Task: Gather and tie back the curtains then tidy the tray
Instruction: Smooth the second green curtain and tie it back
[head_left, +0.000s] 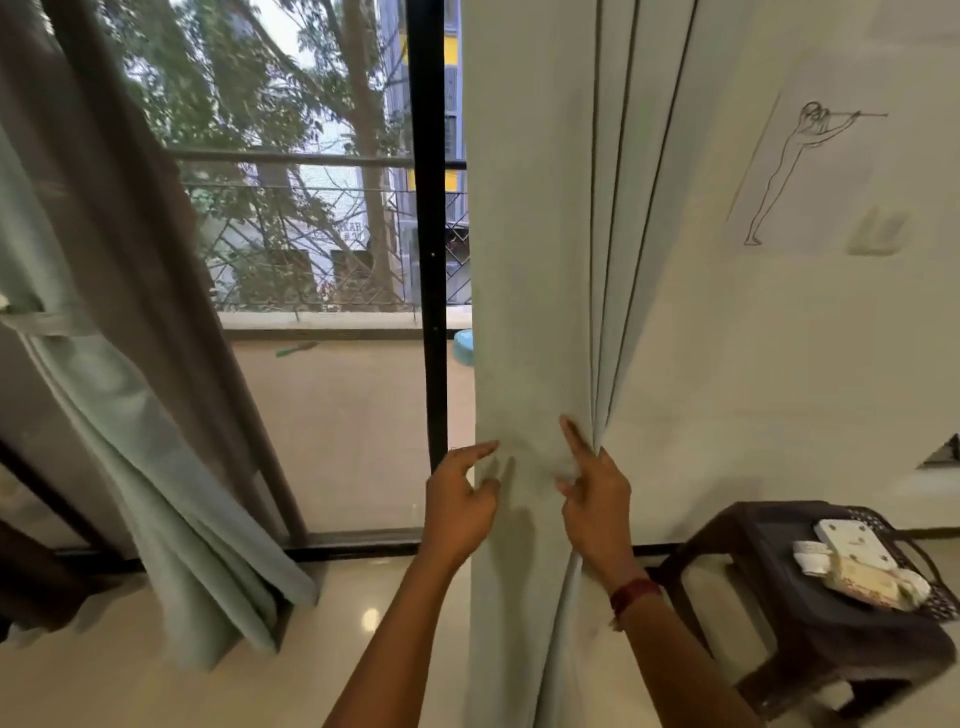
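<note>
Left hand (460, 501): fingers loosely apart at the free edge of the right curtain (540, 260), gripping nothing we can confirm. Right hand (592, 499): fingers spread against the same cloth beside its folds, not clamped. We count two curtains, pale green; the left curtain (119, 415) is cinched by a band. One dark tray (924, 566) sits on one dark stool (810, 623) at the right, holding several whitish items. Writing outside is too blurred to read.
</note>
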